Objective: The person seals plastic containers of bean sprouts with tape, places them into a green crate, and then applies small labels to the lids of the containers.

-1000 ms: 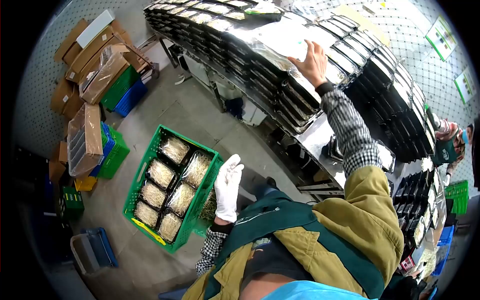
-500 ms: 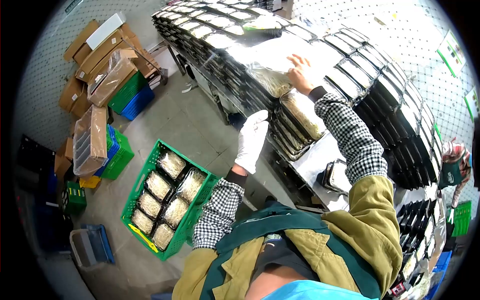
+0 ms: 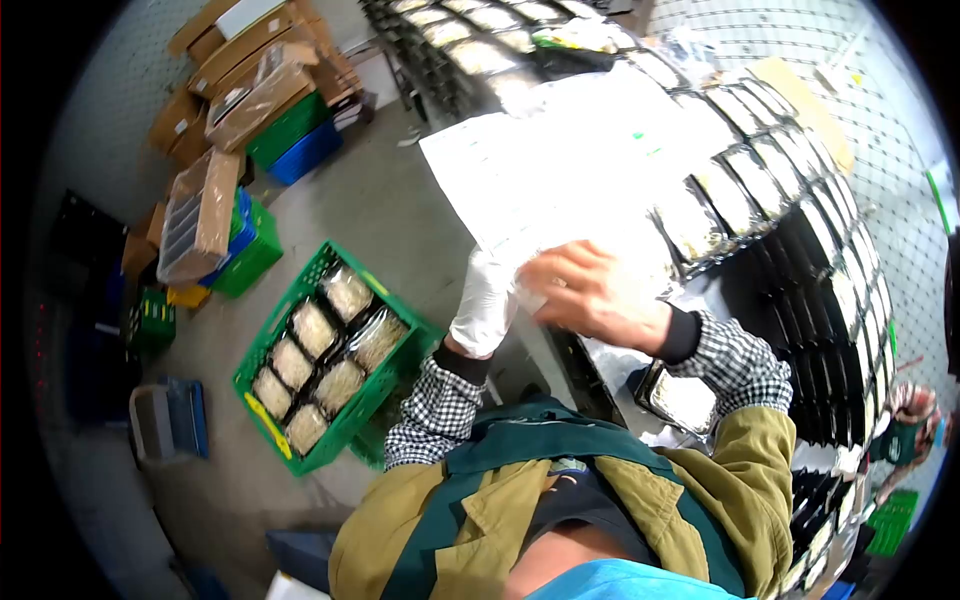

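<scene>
My left hand (image 3: 484, 303), in a white glove, has its fingers closed at the lower edge of a large white sheet (image 3: 530, 170) with faint print and small green marks. The sheet spreads over the tray stacks and sticks out past their left side. My bare right hand (image 3: 595, 298) is smeared by motion beside the left fingertips, over the sheet's near edge. To its right are film-wrapped black trays (image 3: 690, 222) with pale, stringy contents. A single wrapped tray (image 3: 680, 400) lies close below my right wrist.
A green crate (image 3: 345, 425) with several wrapped trays stands on the floor at left. Cardboard boxes and blue and green crates (image 3: 262, 245) are piled farther left. Tall black tray stacks (image 3: 815, 320) line the right. Another person (image 3: 905, 425) is at the far right.
The white sheet has come toward me and left, now covering the near tray stack. My right hand has moved back beside my left, and the camera view has shifted.
</scene>
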`<act>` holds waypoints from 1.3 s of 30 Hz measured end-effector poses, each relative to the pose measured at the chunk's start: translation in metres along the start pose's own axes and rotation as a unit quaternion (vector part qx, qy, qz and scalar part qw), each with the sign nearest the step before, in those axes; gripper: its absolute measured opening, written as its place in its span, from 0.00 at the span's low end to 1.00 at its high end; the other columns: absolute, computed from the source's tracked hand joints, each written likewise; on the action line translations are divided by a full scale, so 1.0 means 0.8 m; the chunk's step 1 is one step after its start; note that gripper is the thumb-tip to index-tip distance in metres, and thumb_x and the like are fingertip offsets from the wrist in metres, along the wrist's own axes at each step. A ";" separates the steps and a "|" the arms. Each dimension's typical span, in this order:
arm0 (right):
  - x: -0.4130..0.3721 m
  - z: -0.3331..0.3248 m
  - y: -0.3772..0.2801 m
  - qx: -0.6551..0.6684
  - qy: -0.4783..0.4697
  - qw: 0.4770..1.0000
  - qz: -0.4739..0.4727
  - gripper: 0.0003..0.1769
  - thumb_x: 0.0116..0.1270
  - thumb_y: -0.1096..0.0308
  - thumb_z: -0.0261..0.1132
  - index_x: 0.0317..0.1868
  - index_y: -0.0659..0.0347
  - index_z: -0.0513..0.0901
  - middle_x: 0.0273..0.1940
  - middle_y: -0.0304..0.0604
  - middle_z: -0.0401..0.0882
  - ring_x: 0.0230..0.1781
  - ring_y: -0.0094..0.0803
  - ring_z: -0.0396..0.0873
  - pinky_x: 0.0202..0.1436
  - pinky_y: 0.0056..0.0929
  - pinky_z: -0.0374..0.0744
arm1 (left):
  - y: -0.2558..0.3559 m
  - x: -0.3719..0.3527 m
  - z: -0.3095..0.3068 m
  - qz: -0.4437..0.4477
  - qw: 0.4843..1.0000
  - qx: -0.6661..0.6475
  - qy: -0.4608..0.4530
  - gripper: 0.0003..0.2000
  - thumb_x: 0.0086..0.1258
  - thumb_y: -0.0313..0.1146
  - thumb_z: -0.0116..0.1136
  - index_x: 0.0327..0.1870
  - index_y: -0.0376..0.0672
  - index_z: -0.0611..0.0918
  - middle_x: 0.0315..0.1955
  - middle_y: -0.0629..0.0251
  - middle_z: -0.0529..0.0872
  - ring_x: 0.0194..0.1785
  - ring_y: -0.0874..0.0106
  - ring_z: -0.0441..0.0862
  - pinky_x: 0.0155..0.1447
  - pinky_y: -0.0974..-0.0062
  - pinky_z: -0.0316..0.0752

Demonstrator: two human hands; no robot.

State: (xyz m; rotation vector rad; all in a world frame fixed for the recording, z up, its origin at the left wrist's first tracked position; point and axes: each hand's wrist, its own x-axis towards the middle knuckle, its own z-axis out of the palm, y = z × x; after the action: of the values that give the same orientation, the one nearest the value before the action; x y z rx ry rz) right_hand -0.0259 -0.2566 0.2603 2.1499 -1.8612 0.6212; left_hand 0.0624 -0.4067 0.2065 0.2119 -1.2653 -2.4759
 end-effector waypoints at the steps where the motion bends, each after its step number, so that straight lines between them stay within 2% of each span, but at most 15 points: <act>1: 0.008 -0.009 -0.012 0.080 -0.014 0.997 -0.008 0.22 0.56 0.60 0.71 0.50 0.59 0.80 0.55 0.46 0.76 0.57 0.40 0.75 0.59 0.39 0.74 | 0.013 -0.015 -0.002 0.009 0.999 -0.033 0.020 0.14 0.71 0.28 0.54 0.54 0.34 0.79 0.48 0.63 0.83 0.49 0.74 0.81 0.53 0.77 0.77; 3: 0.021 -0.031 -0.009 0.039 0.080 0.996 -0.025 0.35 0.50 0.53 0.77 0.57 0.59 0.79 0.56 0.48 0.77 0.59 0.42 0.75 0.61 0.41 0.74 | 0.036 -0.038 -0.032 -0.026 1.000 0.006 0.015 0.14 0.69 0.24 0.57 0.54 0.33 0.79 0.46 0.63 0.85 0.45 0.75 0.82 0.51 0.78 0.78; 6: 0.083 -0.040 0.014 -0.025 0.225 0.974 0.017 0.37 0.52 0.52 0.76 0.59 0.60 0.76 0.60 0.49 0.74 0.57 0.42 0.75 0.61 0.39 0.74 | 0.095 -0.075 -0.066 -0.153 0.976 0.153 -0.040 0.13 0.70 0.27 0.58 0.53 0.33 0.80 0.41 0.63 0.86 0.42 0.75 0.83 0.48 0.78 0.79; 9: 0.144 -0.013 0.031 0.231 0.116 0.966 -0.012 0.30 0.58 0.55 0.74 0.57 0.61 0.78 0.45 0.46 0.83 0.43 0.33 0.82 0.46 0.29 0.80 | 0.162 -0.112 -0.077 -0.170 0.941 0.274 -0.099 0.16 0.68 0.28 0.62 0.55 0.34 0.80 0.43 0.67 0.86 0.44 0.77 0.81 0.49 0.80 0.76; 11: 0.163 -0.016 0.014 0.336 -0.013 0.932 0.137 0.18 0.66 0.55 0.67 0.40 0.65 0.85 0.26 0.37 0.84 0.21 0.17 0.79 0.23 0.16 0.74 | 0.207 -0.139 -0.077 -0.167 0.911 0.374 -0.036 0.20 0.66 0.28 0.64 0.59 0.35 0.77 0.45 0.68 0.85 0.44 0.78 0.81 0.48 0.81 0.75; 13: 0.184 0.008 -0.025 0.363 0.032 0.912 0.190 0.18 0.68 0.54 0.66 0.37 0.64 0.84 0.25 0.37 0.83 0.19 0.15 0.75 0.21 0.15 0.71 | 0.221 -0.191 -0.123 0.018 0.959 0.284 0.013 0.29 0.64 0.23 0.63 0.68 0.34 0.68 0.59 0.63 0.78 0.55 0.78 0.78 0.55 0.83 0.74; 17: 0.211 0.075 -0.108 0.466 0.048 0.849 0.244 0.15 0.70 0.58 0.64 0.35 0.63 0.81 0.27 0.33 0.81 0.23 0.12 0.73 0.28 0.12 0.70 | 0.221 -0.282 -0.207 0.193 0.936 0.251 0.156 0.31 0.66 0.14 0.54 0.71 0.38 0.64 0.68 0.63 0.69 0.58 0.79 0.76 0.60 0.83 0.73; 20: 0.199 0.110 -0.103 0.584 0.060 0.761 0.277 0.13 0.71 0.63 0.62 0.44 0.67 0.83 0.34 0.33 0.84 0.31 0.13 0.76 0.36 0.15 0.73 | 0.214 -0.277 -0.189 0.304 0.886 0.282 0.207 0.31 0.68 0.13 0.48 0.73 0.40 0.61 0.72 0.64 0.63 0.56 0.82 0.75 0.55 0.84 0.73; 22: 0.196 0.125 -0.098 0.628 0.071 0.710 0.312 0.12 0.72 0.65 0.60 0.44 0.67 0.83 0.35 0.32 0.84 0.33 0.13 0.76 0.39 0.15 0.73 | 0.218 -0.278 -0.196 0.299 0.850 0.387 0.196 0.30 0.70 0.14 0.47 0.73 0.40 0.61 0.73 0.63 0.61 0.58 0.80 0.74 0.58 0.82 0.72; 25: 0.185 0.138 -0.089 0.663 0.064 0.673 0.322 0.13 0.73 0.65 0.58 0.45 0.67 0.83 0.36 0.33 0.84 0.34 0.13 0.76 0.40 0.14 0.72 | 0.211 -0.275 -0.192 0.297 0.870 0.353 0.174 0.24 0.72 0.16 0.43 0.69 0.38 0.67 0.69 0.59 0.68 0.64 0.71 0.74 0.66 0.77 0.67; 27: 0.181 0.148 -0.093 0.667 0.085 0.670 0.315 0.13 0.74 0.65 0.58 0.45 0.67 0.83 0.36 0.33 0.84 0.34 0.13 0.76 0.41 0.14 0.72 | 0.205 -0.278 -0.205 0.313 0.858 0.380 0.150 0.21 0.72 0.16 0.43 0.67 0.36 0.71 0.65 0.56 0.73 0.64 0.70 0.75 0.67 0.77 0.66; 28: 0.182 0.153 -0.102 0.667 0.096 0.671 0.310 0.14 0.74 0.65 0.57 0.45 0.67 0.83 0.36 0.33 0.84 0.35 0.13 0.76 0.41 0.15 0.72 | 0.205 -0.287 -0.207 0.276 0.905 0.282 0.159 0.18 0.72 0.18 0.46 0.63 0.34 0.75 0.60 0.54 0.78 0.58 0.74 0.77 0.64 0.77 0.71; 30: 0.177 0.161 -0.103 0.659 0.104 0.682 0.300 0.14 0.75 0.65 0.57 0.44 0.67 0.83 0.36 0.33 0.84 0.35 0.13 0.76 0.41 0.15 0.72 | 0.196 -0.285 -0.205 0.231 0.891 0.310 0.239 0.18 0.68 0.19 0.56 0.60 0.36 0.78 0.55 0.58 0.82 0.51 0.78 0.80 0.55 0.79 0.77; 31: 0.174 0.165 -0.101 0.656 0.108 0.686 0.296 0.14 0.75 0.65 0.57 0.44 0.67 0.83 0.36 0.33 0.84 0.35 0.13 0.76 0.41 0.15 0.72 | 0.192 -0.276 -0.198 0.243 0.913 0.222 0.239 0.19 0.66 0.19 0.59 0.58 0.37 0.79 0.52 0.60 0.84 0.48 0.78 0.81 0.52 0.80 0.79; 39: 0.154 0.221 -0.102 0.634 0.024 0.739 0.226 0.15 0.75 0.63 0.58 0.48 0.68 0.83 0.39 0.33 0.83 0.39 0.15 0.76 0.45 0.17 0.72 | 0.183 -0.299 -0.239 0.151 0.856 0.333 0.365 0.14 0.61 0.16 0.61 0.49 0.34 0.84 0.42 0.64 0.87 0.43 0.78 0.83 0.48 0.80 0.78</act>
State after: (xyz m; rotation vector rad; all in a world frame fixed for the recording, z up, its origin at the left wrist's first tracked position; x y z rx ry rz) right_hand 0.0963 -0.4292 0.1689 2.0465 -2.1843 2.6435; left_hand 0.3744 -0.5403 0.2060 0.9364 -1.5549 -1.3681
